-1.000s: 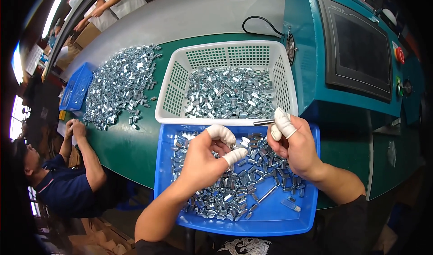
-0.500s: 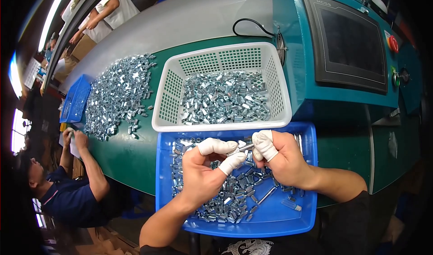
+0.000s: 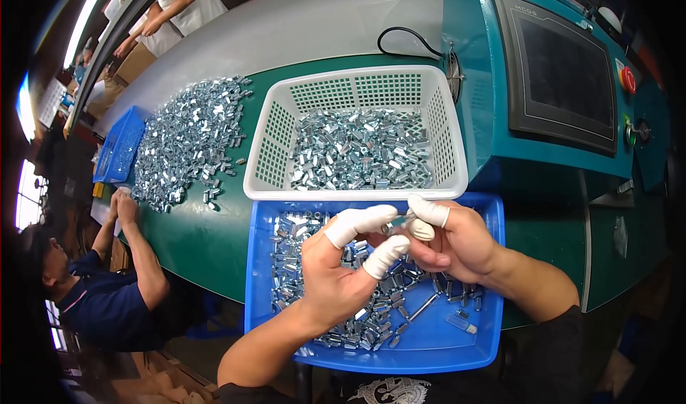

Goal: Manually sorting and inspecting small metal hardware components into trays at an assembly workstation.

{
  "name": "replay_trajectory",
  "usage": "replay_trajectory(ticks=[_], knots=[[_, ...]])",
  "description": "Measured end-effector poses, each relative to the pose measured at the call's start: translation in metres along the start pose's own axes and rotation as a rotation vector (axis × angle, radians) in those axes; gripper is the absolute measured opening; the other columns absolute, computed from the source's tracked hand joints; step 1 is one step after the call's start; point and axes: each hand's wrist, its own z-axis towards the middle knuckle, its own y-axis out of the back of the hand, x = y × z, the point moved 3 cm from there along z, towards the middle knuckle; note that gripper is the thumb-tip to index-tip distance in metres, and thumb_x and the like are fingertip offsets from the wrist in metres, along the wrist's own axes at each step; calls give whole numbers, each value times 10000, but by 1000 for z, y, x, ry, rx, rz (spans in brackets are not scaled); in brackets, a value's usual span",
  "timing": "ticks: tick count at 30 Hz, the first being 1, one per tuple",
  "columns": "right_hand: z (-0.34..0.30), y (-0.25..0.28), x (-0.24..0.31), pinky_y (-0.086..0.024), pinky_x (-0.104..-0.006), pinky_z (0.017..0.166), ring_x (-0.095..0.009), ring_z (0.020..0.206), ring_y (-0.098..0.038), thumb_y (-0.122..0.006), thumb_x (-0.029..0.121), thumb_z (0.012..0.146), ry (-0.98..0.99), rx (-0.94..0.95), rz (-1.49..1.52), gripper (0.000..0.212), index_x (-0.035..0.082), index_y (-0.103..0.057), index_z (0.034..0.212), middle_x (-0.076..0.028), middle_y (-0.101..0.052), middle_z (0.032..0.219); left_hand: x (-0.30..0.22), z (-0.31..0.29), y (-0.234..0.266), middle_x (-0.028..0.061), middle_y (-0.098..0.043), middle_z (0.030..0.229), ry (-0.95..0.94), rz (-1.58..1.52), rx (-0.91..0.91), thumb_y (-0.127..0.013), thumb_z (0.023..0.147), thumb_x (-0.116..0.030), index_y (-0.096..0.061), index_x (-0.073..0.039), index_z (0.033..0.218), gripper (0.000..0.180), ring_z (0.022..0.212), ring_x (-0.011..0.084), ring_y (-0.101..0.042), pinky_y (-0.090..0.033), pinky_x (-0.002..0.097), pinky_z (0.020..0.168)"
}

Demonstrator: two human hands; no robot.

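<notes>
Over the blue tray (image 3: 443, 350), my hands meet fingertip to fingertip, with white finger cots on thumbs and forefingers. My left hand (image 3: 343, 261) pinches a small shiny metal hex nut (image 3: 388, 229), mostly covered by the fingers. My right hand (image 3: 457, 243) is closed on a thin metal rod (image 3: 401, 216) at the nut; only a sliver of it shows between the cots. Beneath them the tray holds many loose long hex nuts (image 3: 361, 325). Another thin metal rod (image 3: 423, 308) lies among these, and a small clear tube-like piece (image 3: 461, 324) lies to the right.
Behind the tray stands a white perforated basket (image 3: 357, 195) with more nuts. A heap of nuts (image 3: 189, 140) and a small blue basket (image 3: 118, 147) are at the left. A teal machine with a dark screen (image 3: 561, 75) stands right. Another person (image 3: 114, 297) works at the left.
My right hand has turned, its fingers more open below, and moved closer to my left fingertips. The rod that showed between the hands is now mostly hidden. The view has shifted slightly.
</notes>
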Motion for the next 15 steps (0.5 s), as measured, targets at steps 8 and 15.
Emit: replay_trajectory(ticks=[8,15], knots=[[0,2,-5,-264,-210,373,-71,397,-324,-316,353,984,-182,78,-54,425,-17,-521,940,-60,-480,562,-13,8,0,89,-639,771,-274,197,29,-738,718,-17,-640,5,946,249,661,160,-602,-457,247,597],[-1,-2,-8,-237,-218,357,-72,378,-312,-314,371,982,-204,117,-61,431,47,-507,774,-68,-492,556,-13,7,3,87,-629,751,-215,119,55,-738,721,-32,-641,3,931,234,636,159,-595,-459,252,589]])
